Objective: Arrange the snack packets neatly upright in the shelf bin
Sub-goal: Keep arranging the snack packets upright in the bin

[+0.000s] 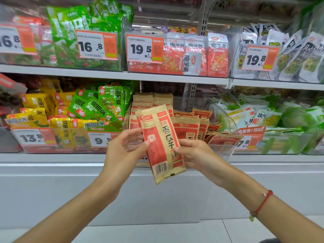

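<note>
Kraft-brown and red, a long flat paper snack packet (162, 142) is held out in front of the lower shelf, its long axis nearly vertical with the top leaning slightly left; the left hand (122, 151) comes first, its grip pinching the packet's left edge at about mid-height; the right hand (194, 155) holds the opposite edge a touch lower, fingers curled behind, a red string bracelet (263, 202) on that wrist. Straight beyond and above the packet sits the clear plastic shelf bin (220, 151); at its left the matching brown packets (152, 104) stand upright in rows; to the right more of them (222, 135) lie slumped and fanned. The bin lies directly behind the grips, so the packet, as I judge it, need only travel forward and up, already nearly upright; both hands look equally near.
</note>
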A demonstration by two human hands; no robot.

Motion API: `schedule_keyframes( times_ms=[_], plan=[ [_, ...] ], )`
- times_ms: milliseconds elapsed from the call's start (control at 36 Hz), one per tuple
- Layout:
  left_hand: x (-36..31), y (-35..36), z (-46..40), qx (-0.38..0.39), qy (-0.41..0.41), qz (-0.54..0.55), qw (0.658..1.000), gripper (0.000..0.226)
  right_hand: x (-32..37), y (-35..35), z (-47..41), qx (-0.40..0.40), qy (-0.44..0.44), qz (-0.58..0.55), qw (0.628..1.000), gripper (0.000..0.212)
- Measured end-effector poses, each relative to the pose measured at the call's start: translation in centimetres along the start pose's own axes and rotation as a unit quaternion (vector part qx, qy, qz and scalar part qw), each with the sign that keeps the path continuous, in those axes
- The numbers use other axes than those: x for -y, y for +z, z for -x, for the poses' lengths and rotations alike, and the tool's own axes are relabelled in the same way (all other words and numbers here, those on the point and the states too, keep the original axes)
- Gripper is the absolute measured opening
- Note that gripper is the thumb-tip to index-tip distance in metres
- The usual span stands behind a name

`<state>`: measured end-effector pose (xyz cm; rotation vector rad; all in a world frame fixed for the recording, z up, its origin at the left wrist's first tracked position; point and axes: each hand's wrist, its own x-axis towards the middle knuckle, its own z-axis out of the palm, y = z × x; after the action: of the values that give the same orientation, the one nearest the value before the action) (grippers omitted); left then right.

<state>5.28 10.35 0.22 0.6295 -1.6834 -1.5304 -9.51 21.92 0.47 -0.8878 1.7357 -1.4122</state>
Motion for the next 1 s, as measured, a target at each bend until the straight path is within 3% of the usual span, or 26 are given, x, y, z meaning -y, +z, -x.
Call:
schedule_keyframes(
  times_ms=[56, 111, 167, 222, 278, 333, 389, 444, 500, 556, 611, 667, 750, 806, 889, 1000],
  plan=[
    [-0.1, -0.1, 0.1, -0.018, 0.001, 0.006, 1.000, 0.031, 0.0, 0.0, 0.2, -0.017, -0.039, 0.001, 0.999, 0.026],
    [-0.2, -0.1, 0.2, -0.059, -0.007, 0.024, 0.998, 0.033, 0.3, 0.3, 0.9, -0.090, -0.149, 0.041, 0.984, 0.029],
    [-0.8, 0.2, 0.8, -0.067, -0.009, 0.034, 0.997, 0.037, 0.9, 0.8, 1.8, -0.189, -0.299, 0.115, 0.928, 0.035],
    [-1.7, 1.0, 1.5, -0.002, -0.012, 0.051, 0.999, 0.045, 1.2, 1.3, 2.2, -0.267, -0.415, 0.217, 0.842, 0.037],
    [-2.4, 1.9, 2.2, 0.061, -0.007, 0.094, 0.994, 0.045, 0.6, 1.8, 1.9, -0.294, -0.486, 0.305, 0.765, 0.038],
    [-2.4, 2.5, 2.2, 0.062, -0.001, 0.128, 0.990, 0.037, 0.0, 2.0, 1.4, -0.293, -0.515, 0.357, 0.722, 0.037],
    [-1.9, 2.5, 1.9, 0.033, -0.014, 0.146, 0.989, 0.029, -0.5, 2.3, 1.2, -0.273, -0.523, 0.394, 0.705, 0.037],
    [-1.2, 2.1, 1.4, 0.011, -0.016, 0.148, 0.989, 0.025, -0.9, 2.6, 1.0, -0.232, -0.513, 0.409, 0.718, 0.039],
    [-0.7, 1.6, 0.6, -0.007, 0.019, 0.095, 0.995, 0.025, -0.7, 2.8, 1.3, -0.195, -0.484, 0.374, 0.766, 0.040],
    [-0.5, 0.7, -0.2, -0.007, 0.076, 0.012, 0.997, 0.031, 0.1, 2.7, 1.8, -0.206, -0.472, 0.314, 0.797, 0.039],
    [-0.7, -0.3, -0.9, 0.032, 0.129, -0.090, 0.987, 0.036, 1.7, 2.0, 2.5, -0.257, -0.479, 0.291, 0.787, 0.039],
    [-1.2, -1.1, -1.1, 0.073, 0.174, -0.235, 0.954, 0.038, 3.3, 1.2, 3.0, -0.301, -0.472, 0.300, 0.772, 0.050],
    [-2.0, -1.5, -0.9, 0.106, 0.248, -0.406, 0.873, 0.038, 4.9, -0.1, 3.2, -0.281, -0.442, 0.360, 0.772, 0.057],
    [-2.4, -1.1, -0.9, 0.110, 0.289, -0.418, 0.854, 0.042, 5.3, -1.2, 2.9, -0.215, -0.418, 0.393, 0.790, 0.044],
    [-2.8, 0.0, -1.0, 0.103, 0.339, -0.388, 0.851, 0.044, 5.8, -2.3, 2.9, -0.145, -0.392, 0.322, 0.849, 0.016],
    [-2.8, 2.1, -2.1, 0.045, 0.346, -0.272, 0.897, 0.042, 6.6, -4.4, 3.4, -0.191, -0.427, 0.271, 0.842, 0.020]
  ],
)
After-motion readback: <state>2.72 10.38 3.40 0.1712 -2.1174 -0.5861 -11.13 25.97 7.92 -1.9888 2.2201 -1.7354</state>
